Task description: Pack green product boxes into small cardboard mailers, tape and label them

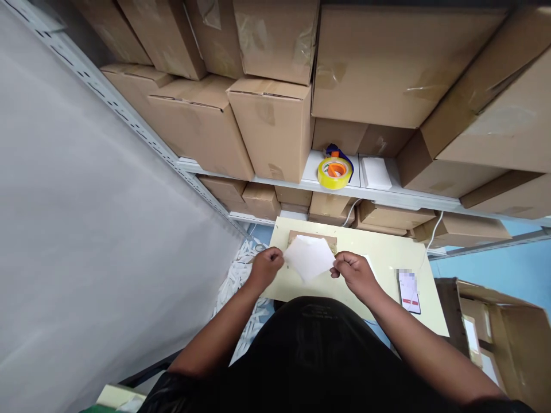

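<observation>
A white sheet of paper is stretched between my two hands above the table, its lower edge coming to a point. My left hand pinches its left corner between closed fingers. On the other side, my right hand has its fingers closed on the right corner. Behind the sheet lies a small cardboard box on the pale table, mostly covered by the paper. Part of another white piece shows just beyond my right hand.
A phone lies at the table's right. On the shelf above sit a yellow tape roll in its dispenser and a white stack, among several cardboard boxes. An open carton stands right; white strips litter the floor left.
</observation>
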Motion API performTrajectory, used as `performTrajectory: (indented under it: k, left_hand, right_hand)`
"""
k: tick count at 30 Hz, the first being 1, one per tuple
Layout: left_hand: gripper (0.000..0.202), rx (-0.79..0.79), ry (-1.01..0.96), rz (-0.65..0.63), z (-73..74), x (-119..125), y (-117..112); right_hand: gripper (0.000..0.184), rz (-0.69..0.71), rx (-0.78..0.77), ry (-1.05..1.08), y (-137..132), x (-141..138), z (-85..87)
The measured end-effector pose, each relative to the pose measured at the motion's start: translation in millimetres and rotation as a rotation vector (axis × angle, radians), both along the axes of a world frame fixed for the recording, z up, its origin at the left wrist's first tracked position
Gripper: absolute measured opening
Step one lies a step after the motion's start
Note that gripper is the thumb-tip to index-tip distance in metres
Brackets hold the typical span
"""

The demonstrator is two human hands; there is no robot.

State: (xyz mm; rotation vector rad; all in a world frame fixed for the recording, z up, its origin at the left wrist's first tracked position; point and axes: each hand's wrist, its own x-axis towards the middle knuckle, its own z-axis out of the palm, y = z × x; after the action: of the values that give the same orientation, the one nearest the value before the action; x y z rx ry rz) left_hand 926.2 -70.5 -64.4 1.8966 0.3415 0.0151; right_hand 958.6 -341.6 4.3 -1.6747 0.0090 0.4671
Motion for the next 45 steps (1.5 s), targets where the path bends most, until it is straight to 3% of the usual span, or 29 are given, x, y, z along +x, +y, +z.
performTrajectory:
  k: [4, 8, 11, 13, 15, 17, 19, 22, 25, 27, 29, 31, 35, 38, 40, 42, 45]
  left_hand:
    - [0.017, 0.162, 0.109, 0.150, -23.3, -20.3, 74.2]
    - [0.022, 0.487, 0.305, 0.239, -36.5, -41.3, 146.9]
    - [0.025, 0.761, 0.522, 0.110, -40.4, -47.3, 183.5]
    - [0.031, 0.915, 0.646, 0.011, -37.9, -43.9, 191.4]
    - [0.039, 0.999, 0.648, -0.036, -29.1, -35.6, 183.2]
    - [0.042, 0.993, 0.508, -0.058, -14.3, -25.6, 158.4]
    - [0.037, 0.895, 0.294, -0.107, 3.7, -17.4, 119.4]
    - [0.028, 0.697, -0.014, -0.321, 26.9, -11.1, 47.2]
    - [0.038, 0.600, -0.229, -0.471, 37.2, -6.7, -15.3]
    - [0.022, 0.558, -0.301, -0.489, 38.8, -2.4, -40.0]
    - [0.010, 0.525, -0.324, -0.478, 39.8, 1.9, -50.4]
    - [0.011, 0.472, -0.307, -0.429, 41.5, 4.3, -51.5]
    - [0.016, 0.187, -0.156, -0.200, 40.8, 3.3, -49.0]
    - [0.025, -0.153, -0.026, -0.069, 31.1, 2.0, -55.1]
    - [0.032, -0.340, 0.010, -0.024, 22.1, 2.0, -61.8]
    - [0.037, -0.454, 0.011, -0.004, 13.4, 2.1, -67.7]
    - [0.040, -0.500, 0.026, 0.016, 3.0, 2.7, -70.1]
  right_hand:
    - [0.019, -0.010, -0.002, 0.021, 4.6, 3.2, -3.4]
    - [0.022, -0.027, -0.005, 0.033, 11.9, 4.8, -11.4]
    - [0.023, -0.023, -0.006, 0.034, 17.4, 5.5, -16.1]
    - [0.023, -0.015, -0.016, 0.030, 20.8, 5.8, -17.3]
    - [0.025, -0.014, -0.030, 0.024, 23.8, 5.9, -18.1]
    - [0.026, -0.021, -0.034, 0.014, 26.2, 5.5, -19.9]
    - [0.025, -0.021, -0.043, -0.015, 28.6, 4.5, -23.1]
    - [0.023, 0.006, -0.083, -0.116, 34.6, 2.1, -27.2]
    - [0.023, 0.032, -0.101, -0.276, 44.1, -0.6, -25.5]
    - [0.024, 0.037, -0.091, -0.357, 49.5, -2.8, -21.2]
    - [0.023, 0.040, -0.069, -0.383, 50.5, -6.1, -16.7]
    - [0.018, 0.054, -0.026, -0.370, 45.6, -11.1, -15.0]
    - [0.022, -0.032, -0.004, -0.291, 23.6, -23.1, -28.7]
    - [0.037, -0.166, -0.025, -0.071, 10.6, -26.5, -49.0]
    - [0.043, -0.220, 0.049, 0.103, 7.8, -24.3, -59.7]
    - [0.044, -0.261, 0.137, 0.192, 8.3, -19.8, -65.0]
    - [0.041, -0.301, 0.160, 0.162, 9.6, -11.2, -65.9]
